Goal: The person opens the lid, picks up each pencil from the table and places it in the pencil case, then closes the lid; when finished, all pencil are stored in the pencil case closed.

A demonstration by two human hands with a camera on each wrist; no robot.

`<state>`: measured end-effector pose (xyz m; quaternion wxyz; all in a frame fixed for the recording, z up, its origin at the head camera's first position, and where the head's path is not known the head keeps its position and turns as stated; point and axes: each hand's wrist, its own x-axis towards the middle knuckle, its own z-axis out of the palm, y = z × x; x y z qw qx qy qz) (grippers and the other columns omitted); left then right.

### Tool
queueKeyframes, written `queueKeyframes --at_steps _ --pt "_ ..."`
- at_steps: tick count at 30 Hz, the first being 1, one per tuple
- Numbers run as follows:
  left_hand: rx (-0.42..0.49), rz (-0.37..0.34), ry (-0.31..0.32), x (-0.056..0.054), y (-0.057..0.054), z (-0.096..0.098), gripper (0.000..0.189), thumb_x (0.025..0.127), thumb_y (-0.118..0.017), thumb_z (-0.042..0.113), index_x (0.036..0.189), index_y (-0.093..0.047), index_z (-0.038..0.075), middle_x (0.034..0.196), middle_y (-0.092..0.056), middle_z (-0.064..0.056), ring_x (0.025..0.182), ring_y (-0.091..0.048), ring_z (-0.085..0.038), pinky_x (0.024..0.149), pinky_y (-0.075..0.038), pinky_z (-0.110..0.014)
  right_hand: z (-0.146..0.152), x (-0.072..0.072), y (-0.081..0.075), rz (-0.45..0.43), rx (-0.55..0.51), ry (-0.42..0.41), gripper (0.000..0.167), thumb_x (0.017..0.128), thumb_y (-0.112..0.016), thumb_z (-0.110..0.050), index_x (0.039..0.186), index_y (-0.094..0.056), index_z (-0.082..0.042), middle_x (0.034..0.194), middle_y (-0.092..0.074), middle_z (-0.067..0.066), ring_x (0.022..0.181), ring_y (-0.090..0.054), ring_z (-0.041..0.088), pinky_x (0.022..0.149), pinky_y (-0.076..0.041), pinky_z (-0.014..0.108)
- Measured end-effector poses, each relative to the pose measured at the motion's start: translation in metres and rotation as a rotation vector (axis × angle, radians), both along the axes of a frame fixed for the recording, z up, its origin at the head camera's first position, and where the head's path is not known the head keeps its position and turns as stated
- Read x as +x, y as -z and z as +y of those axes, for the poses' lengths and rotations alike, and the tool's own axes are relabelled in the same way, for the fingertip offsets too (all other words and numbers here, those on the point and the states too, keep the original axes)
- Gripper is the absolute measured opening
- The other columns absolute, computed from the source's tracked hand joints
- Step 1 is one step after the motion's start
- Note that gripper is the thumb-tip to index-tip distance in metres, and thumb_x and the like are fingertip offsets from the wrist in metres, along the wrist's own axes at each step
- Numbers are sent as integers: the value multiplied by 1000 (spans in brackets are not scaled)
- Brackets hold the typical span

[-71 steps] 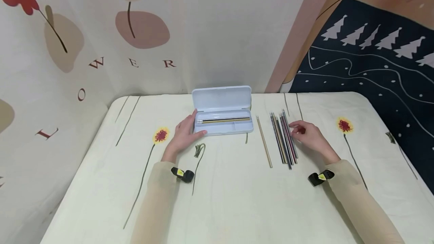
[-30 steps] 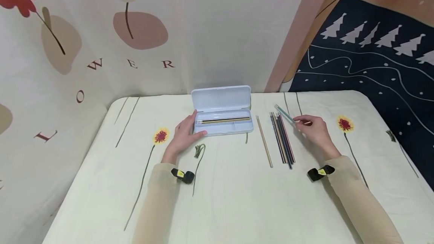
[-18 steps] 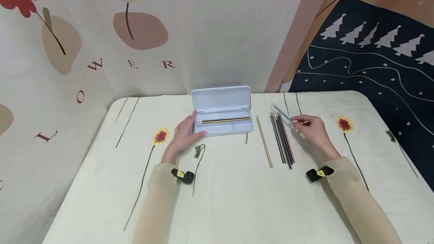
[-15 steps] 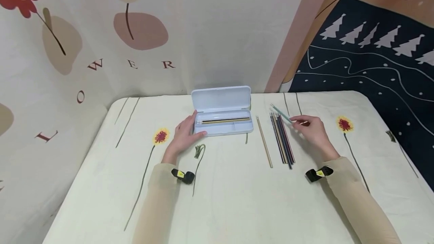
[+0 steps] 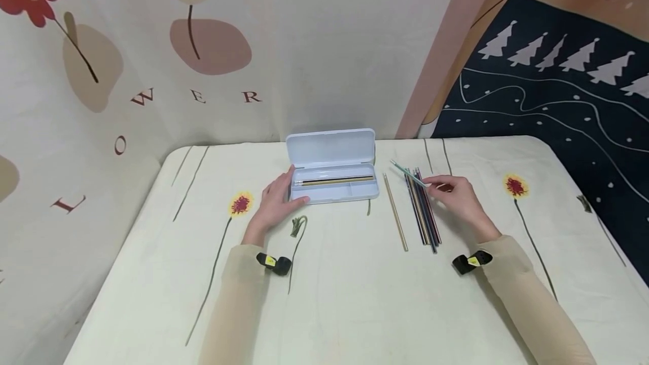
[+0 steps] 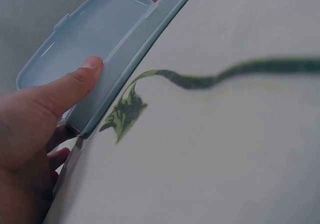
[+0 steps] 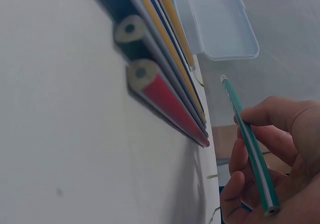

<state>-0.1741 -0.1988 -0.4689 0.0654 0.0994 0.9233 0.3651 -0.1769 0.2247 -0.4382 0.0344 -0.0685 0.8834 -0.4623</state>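
Observation:
A light-blue pencil case [image 5: 334, 191] lies with its lid up on the cloth, a few striped pencils [image 5: 334, 180] in its long compartment. My left hand [image 5: 276, 200] holds the case's left end, the thumb on the front rim, as the left wrist view also shows. Between thumb and fingers my right hand [image 5: 458, 199] pinches a green-and-white striped pencil [image 7: 254, 151]. That pencil is tilted above a bundle of pencils [image 5: 422, 210], its far end pointing toward the case. In the right wrist view the bundle's flat ends, one of them red [image 7: 170, 102], lie close by.
A single gold-coloured pencil [image 5: 395, 213] lies apart between case and bundle. The cream cloth [image 5: 345, 297] has printed flowers and stems. A pale patterned curtain [image 5: 329, 72] hangs right behind the case, and a dark tree-print fabric [image 5: 552, 106] is at the right.
My right hand has picked the green pencil from the right side of the bundle and carried it left, over the bundle, toward the case. The left hand stays on the case.

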Motion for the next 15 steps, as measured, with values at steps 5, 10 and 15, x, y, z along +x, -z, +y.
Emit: queueKeyframes --at_steps 5,10,15 --pt "10 -1 -2 0 0 0 90 91 -66 37 156 -9 9 158 -19 -16 144 -13 -33 114 -3 -51 -5 1 -1 -10 -21 -27 23 93 -64 -10 112 -70 2 99 -68 19 78 -59 17 58 -45 23" --pt "9 -6 -2 1 0 1 90 91 -65 38 156 -9 9 158 -19 -16 144 -13 -33 114 -3 -51 -11 0 -1 -11 -34 -54 22 91 -66 -8 110 -71 2 107 -67 19 79 -58 16 62 -46 22" --pt "0 -12 -4 1 0 1 90 91 -65 38 156 -9 10 158 -19 -15 144 -13 -32 114 -3 -50 -17 -2 3 -10 -59 -81 20 90 -67 -6 108 -71 3 103 -67 19 78 -58 16 62 -47 21"
